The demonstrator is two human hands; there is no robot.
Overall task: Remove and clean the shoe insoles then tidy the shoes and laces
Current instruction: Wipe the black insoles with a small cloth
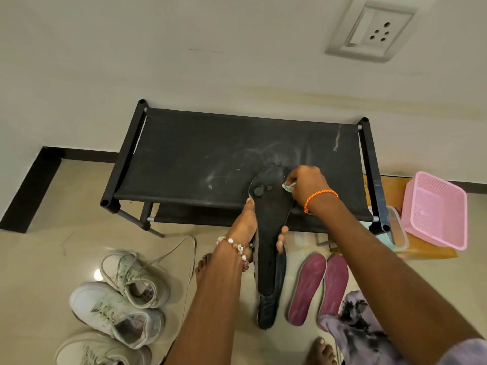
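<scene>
A dark insole (270, 233) is held just right of the frame's centre, out over the near edge of the black fabric shoe rack (200, 154). It is gripped across its middle by the left hand (246, 227), thumb on one edge and fingers wrapped under to the other, seemingly so that the top face is kept steady and turned up for wiping. The right hand (307, 184) is clenched on a small pale cloth or wipe (288, 186), pressed to the insole's toe end, where grey worn or damp patches can be seen.

The insole's long axis runs nearly vertical in the frame: the toe points up toward the rack and wall, the heel points down toward the person. What looks like a second dark insole is held beneath it, its heel end hanging lower.

Two maroon insoles (319, 285) are laid side by side on the floor at lower right, probably set aside. Three pale sneakers (118, 299) are lined up at lower left, laces trailing loose, tidying not yet done. A pink basket (434, 209) is seen at the right edge.
</scene>
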